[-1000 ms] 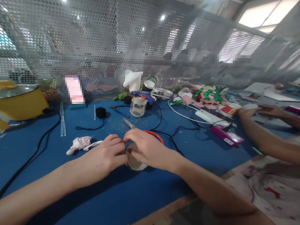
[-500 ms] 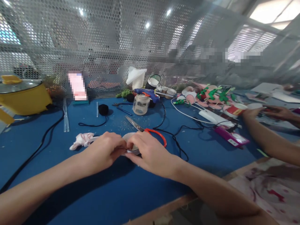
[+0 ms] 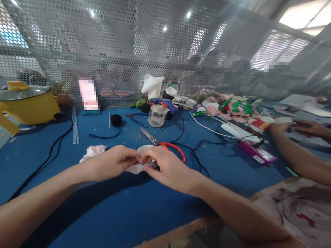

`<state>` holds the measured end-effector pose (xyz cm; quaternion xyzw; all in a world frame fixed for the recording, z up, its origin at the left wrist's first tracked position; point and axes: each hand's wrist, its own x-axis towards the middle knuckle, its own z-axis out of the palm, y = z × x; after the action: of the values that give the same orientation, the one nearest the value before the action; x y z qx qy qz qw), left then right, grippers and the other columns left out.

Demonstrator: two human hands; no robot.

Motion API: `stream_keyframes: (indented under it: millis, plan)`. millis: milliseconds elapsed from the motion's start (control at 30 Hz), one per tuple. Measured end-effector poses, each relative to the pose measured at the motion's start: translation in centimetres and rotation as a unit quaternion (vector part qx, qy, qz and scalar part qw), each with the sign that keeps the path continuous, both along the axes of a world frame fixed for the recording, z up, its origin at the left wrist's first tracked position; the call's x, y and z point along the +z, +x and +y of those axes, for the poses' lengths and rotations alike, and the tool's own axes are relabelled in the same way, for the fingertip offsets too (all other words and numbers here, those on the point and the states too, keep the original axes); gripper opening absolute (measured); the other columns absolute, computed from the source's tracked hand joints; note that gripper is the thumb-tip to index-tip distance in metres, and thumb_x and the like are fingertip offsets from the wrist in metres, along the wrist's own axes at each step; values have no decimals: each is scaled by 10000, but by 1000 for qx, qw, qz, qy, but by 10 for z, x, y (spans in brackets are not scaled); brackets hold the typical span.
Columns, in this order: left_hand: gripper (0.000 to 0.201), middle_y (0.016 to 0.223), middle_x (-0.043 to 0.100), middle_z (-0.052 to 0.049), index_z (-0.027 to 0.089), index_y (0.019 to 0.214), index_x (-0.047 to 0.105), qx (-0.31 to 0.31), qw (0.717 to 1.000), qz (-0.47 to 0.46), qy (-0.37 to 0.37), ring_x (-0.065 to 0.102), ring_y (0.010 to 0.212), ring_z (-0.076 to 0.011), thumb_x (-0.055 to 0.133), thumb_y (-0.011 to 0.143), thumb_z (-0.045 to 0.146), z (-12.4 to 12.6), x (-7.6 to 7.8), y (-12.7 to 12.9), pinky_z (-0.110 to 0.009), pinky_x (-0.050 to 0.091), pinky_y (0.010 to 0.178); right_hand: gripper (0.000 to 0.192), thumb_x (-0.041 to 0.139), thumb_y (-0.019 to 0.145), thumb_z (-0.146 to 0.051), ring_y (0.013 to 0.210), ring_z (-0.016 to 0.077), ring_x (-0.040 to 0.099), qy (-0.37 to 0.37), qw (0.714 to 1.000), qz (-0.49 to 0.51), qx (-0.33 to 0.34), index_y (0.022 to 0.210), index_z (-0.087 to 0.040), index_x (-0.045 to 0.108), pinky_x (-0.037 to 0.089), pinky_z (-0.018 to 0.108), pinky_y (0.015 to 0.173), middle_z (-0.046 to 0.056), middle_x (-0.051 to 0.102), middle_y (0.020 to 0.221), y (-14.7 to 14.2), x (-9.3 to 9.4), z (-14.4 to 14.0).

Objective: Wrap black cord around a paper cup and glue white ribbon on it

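Since a second ago both hands have drawn closer together and slid slightly away from the body, uncovering the rim of the small white cup (image 3: 145, 151). The left hand (image 3: 113, 166) and right hand (image 3: 165, 167) now meet fingertip to fingertip at the cup's near edge, both pinching a thin black thread (image 3: 143, 163) and a pale pink scrap (image 3: 134, 168) there. The cup sits just beyond the fingertips, equally near to each hand. Red-handled scissors (image 3: 162, 144) lie just behind it, blades pointing back-left, on the blue table (image 3: 103, 206). A co-worker's arm (image 3: 294, 155) reaches in at right.
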<state>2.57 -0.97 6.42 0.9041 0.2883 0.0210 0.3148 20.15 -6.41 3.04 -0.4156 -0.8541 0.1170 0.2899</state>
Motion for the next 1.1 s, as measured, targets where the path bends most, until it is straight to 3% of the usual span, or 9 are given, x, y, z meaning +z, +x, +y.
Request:
stream_keyframes:
  millis: [167,467,633,800,1100]
  plan:
    - [203,732,636,19,145,876,625,-30,999,-17,-12,521,630,-86,442,791,169,5,-5,-3,-153,373,585,147,573,750,-113,805,148,548,1,1000,-3,1,834,-188,477,416,270,714,26,611,854,0,0,1]
    - [169,639,581,-21,137,729,643,-50,978,-81,185,520,606,-113,492,793,180,2,-13,0,-200,379,574,167,592,737,-97,770,139,546,0,1000,3,-5,788,-188,461,413,258,662,16,610,822,-1,1,1]
    - [173,817,563,-66,108,728,617,-52,978,-114,168,545,711,-116,461,803,118,1,-14,2,-196,419,625,163,612,733,-116,762,141,554,-1,1000,3,-16,771,-189,471,412,256,642,13,610,811,-1,-1,1]
    - [180,687,565,-34,106,728,600,-70,973,-113,189,531,621,-107,448,823,128,0,-17,3,-191,393,570,189,651,707,-128,708,129,556,-17,999,8,-39,746,-185,475,404,236,602,-3,602,762,-1,-1,1]
    - [177,669,561,-22,123,744,605,-65,962,-135,227,527,604,-97,448,826,130,-1,-19,5,-175,378,551,204,661,691,-131,621,114,542,-38,996,22,-72,716,-196,470,398,225,560,-29,581,691,-2,2,1]
